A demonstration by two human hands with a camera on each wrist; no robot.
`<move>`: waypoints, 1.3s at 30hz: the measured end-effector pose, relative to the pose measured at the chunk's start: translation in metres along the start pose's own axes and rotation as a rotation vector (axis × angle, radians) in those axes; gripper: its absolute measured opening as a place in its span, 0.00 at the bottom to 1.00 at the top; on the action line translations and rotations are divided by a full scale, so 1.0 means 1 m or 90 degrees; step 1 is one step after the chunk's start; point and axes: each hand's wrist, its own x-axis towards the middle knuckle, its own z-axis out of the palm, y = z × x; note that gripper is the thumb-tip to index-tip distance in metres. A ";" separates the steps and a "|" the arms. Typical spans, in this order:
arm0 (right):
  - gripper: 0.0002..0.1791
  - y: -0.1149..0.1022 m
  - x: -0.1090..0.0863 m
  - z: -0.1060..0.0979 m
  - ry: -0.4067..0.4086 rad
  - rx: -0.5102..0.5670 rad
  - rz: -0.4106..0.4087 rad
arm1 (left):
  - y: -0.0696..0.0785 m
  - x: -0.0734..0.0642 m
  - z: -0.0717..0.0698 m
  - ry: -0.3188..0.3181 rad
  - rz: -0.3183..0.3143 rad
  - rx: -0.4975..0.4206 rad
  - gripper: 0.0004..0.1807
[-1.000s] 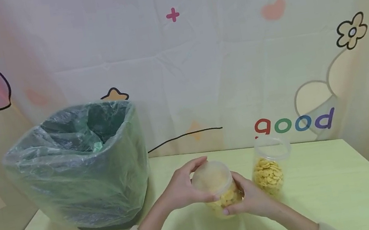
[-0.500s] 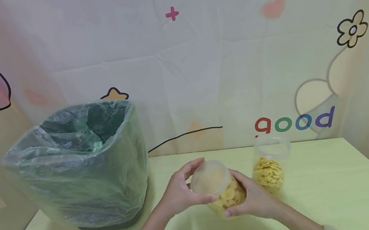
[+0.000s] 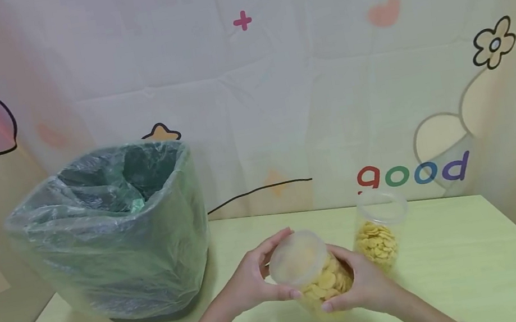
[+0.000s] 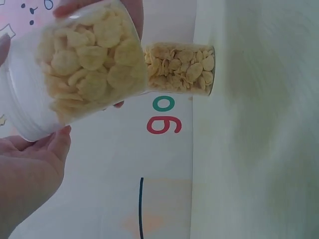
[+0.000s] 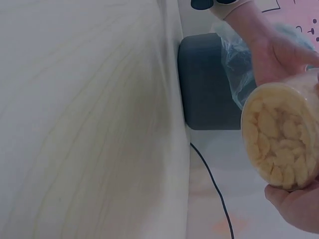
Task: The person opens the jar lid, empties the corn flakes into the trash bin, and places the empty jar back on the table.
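One lidded jar, tilted, above the table, short of its back edge. My right hand curls round it; my left hand, spread wide, grips the lid. Best kept steady.

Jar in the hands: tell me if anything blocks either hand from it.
Nothing visible does: the left hand holds the lid, and the right hand grips the jar directly. The other jar stands beyond the right hand, not between.

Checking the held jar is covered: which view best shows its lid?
The head view: the lid faces the camera. The left wrist view shows only its side; the right wrist, the jar's base, no clear lid.
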 end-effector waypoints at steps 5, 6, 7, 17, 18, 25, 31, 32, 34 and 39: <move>0.44 -0.002 -0.003 0.000 -0.019 0.007 -0.030 | -0.002 0.002 0.002 -0.038 0.016 -0.080 0.52; 0.44 -0.003 -0.003 0.001 -0.020 0.008 -0.033 | -0.002 0.002 0.003 -0.036 0.015 -0.087 0.51; 0.44 -0.003 -0.004 0.001 -0.023 0.013 -0.036 | -0.002 0.002 0.004 -0.033 0.015 -0.094 0.51; 0.42 -0.004 -0.005 0.006 0.002 0.023 -0.075 | -0.003 0.000 0.011 0.009 0.033 -0.082 0.49; 0.42 -0.004 -0.005 0.007 0.005 0.022 -0.080 | -0.003 0.000 0.012 0.012 0.034 -0.083 0.49; 0.43 -0.002 -0.005 0.010 0.019 0.014 -0.118 | -0.003 -0.002 0.014 0.038 0.045 -0.081 0.48; 0.44 -0.003 -0.006 0.011 0.028 0.011 -0.118 | -0.004 -0.004 0.016 0.046 0.060 -0.071 0.48; 0.44 -0.003 -0.006 0.012 0.029 0.011 -0.117 | -0.004 -0.005 0.016 0.046 0.061 -0.070 0.48; 0.43 -0.003 -0.007 0.012 0.029 0.013 -0.115 | -0.004 -0.005 0.017 0.046 0.059 -0.073 0.47; 0.44 -0.003 -0.009 0.015 0.043 0.001 -0.115 | -0.001 -0.008 0.018 0.063 0.035 -0.070 0.47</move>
